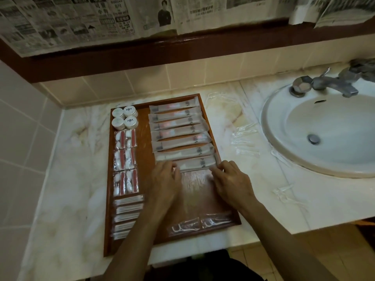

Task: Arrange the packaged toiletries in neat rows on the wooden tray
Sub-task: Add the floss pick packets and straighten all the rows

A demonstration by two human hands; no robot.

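A wooden tray (194,185) lies on the marble counter. Several long toothbrush packets (178,128) run in a column down its right half. My left hand (164,179) and my right hand (229,179) pinch the two ends of the nearest toothbrush packet (194,164). Down the left side sit round soap packs (124,117), red-and-white kits (125,159) and cotton-bud packets (127,216). Two clear comb packets (200,224) lie at the tray's near edge.
A white sink (324,134) with a metal tap (324,82) fills the right of the counter. Clear loose packets (245,138) lie on the marble between tray and sink, with more packets (284,193) nearer the front. Newspaper covers the wall above.
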